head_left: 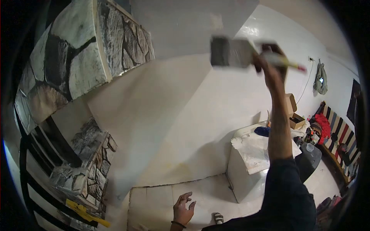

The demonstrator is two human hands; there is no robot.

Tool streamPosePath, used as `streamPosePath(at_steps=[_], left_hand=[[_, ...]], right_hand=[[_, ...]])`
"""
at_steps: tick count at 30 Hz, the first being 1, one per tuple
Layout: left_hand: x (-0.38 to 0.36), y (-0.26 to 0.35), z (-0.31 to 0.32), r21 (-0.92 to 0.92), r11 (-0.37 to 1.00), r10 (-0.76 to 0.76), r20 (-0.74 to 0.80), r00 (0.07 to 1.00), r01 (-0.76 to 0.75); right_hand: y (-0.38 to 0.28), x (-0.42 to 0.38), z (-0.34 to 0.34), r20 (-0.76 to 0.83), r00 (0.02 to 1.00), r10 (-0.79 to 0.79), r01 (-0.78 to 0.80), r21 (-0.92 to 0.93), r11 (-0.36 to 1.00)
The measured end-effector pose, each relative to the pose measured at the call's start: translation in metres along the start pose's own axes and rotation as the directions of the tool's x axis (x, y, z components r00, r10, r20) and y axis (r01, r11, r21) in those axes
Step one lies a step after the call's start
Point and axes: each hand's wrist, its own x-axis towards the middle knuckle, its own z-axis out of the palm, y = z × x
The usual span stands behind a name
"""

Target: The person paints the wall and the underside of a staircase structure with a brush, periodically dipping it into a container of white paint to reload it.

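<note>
My right hand (pixel 269 59), on a raised arm in a dark sleeve, is wrapped round the handle of a wide paintbrush (pixel 239 53). Motion blurs the brush; its dark grey bristles point left, in front of the wall, and the handle's red tip sticks out to the right. Part of the wall (pixel 169 34) at the top is grey, and the rest is pale. Low in the view, my left hand (pixel 184 210) hangs over the floor with fingers apart and slightly curled, holding nothing. A dark band circles its wrist.
Stone-clad blocks (pixel 83 50) jut out at the upper left and lower left, beside black metal bars. A white cabinet (pixel 246 169) with a covered top stands right of centre. Further right are an open cardboard box (pixel 296 121), a striped bench (pixel 339 131) and a hanging bag (pixel 320 79).
</note>
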Motion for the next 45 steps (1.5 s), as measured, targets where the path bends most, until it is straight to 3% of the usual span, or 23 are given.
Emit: streamPosePath(at_steps=[2, 4, 5, 9, 15, 19, 22, 25, 28, 31, 38, 41, 45], left_hand=[[-0.017, -0.003, 0.006, -0.026, 0.998, -0.059, 0.006, 0.998, 0.059], [-0.027, -0.007, 0.010, -0.022, 0.994, -0.105, 0.002, 0.994, 0.105], [-0.033, -0.009, 0.012, -0.004, 0.992, -0.130, -0.001, 0.992, 0.130], [-0.061, -0.026, 0.012, 0.047, 0.976, -0.215, 0.019, 0.976, 0.214], [-0.088, -0.052, 0.005, 0.135, 0.958, -0.264, 0.064, 0.963, 0.253], [-0.095, -0.063, 0.001, 0.180, 0.954, -0.250, 0.047, 0.967, 0.238], [-0.099, -0.075, 0.009, -0.021, 0.981, -0.192, -0.022, 0.981, 0.192], [-0.092, -0.070, 0.013, 0.089, 0.964, -0.251, 0.018, 0.968, 0.249], [-0.089, -0.068, 0.014, 0.071, 0.971, -0.232, 0.036, 0.972, 0.229], [-0.086, -0.069, 0.018, 0.114, 0.951, -0.297, 0.065, 0.953, 0.288], [-0.084, -0.078, 0.021, 0.087, 0.973, -0.219, 0.078, 0.973, 0.212], [-0.080, -0.075, 0.022, 0.095, 0.979, -0.189, 0.093, 0.978, 0.180], [-0.075, -0.062, 0.024, 0.096, 0.980, -0.185, 0.109, 0.977, 0.175]], right_hand=[[0.006, 0.055, 0.023, 0.167, 0.983, -0.075, 0.078, -0.014, 0.997], [0.012, 0.088, 0.058, 0.130, 0.990, -0.056, 0.037, 0.142, 0.989], [0.027, 0.109, 0.070, 0.197, 0.970, -0.144, 0.089, 0.263, 0.961], [0.042, 0.142, 0.106, 0.332, 0.932, -0.145, -0.015, 0.437, 0.899], [0.049, 0.158, 0.123, 0.327, 0.929, -0.175, 0.061, 0.332, 0.941], [0.058, 0.161, 0.129, 0.397, 0.894, -0.206, 0.004, 0.455, 0.891], [0.060, 0.159, 0.136, 0.404, 0.899, -0.168, -0.020, 0.424, 0.906], [0.075, 0.161, 0.142, 0.416, 0.879, -0.231, -0.002, 0.488, 0.873], [0.082, 0.160, 0.141, 0.416, 0.892, -0.178, -0.002, 0.396, 0.918], [0.083, 0.154, 0.132, 0.430, 0.886, -0.175, 0.008, 0.362, 0.932], [0.045, 0.126, 0.112, 0.308, 0.926, -0.217, 0.154, 0.217, 0.964], [0.000, 0.064, 0.100, 0.247, 0.934, -0.259, 0.224, 0.161, 0.961], [-0.047, -0.040, 0.099, 0.298, 0.918, -0.261, 0.230, 0.134, 0.964]])
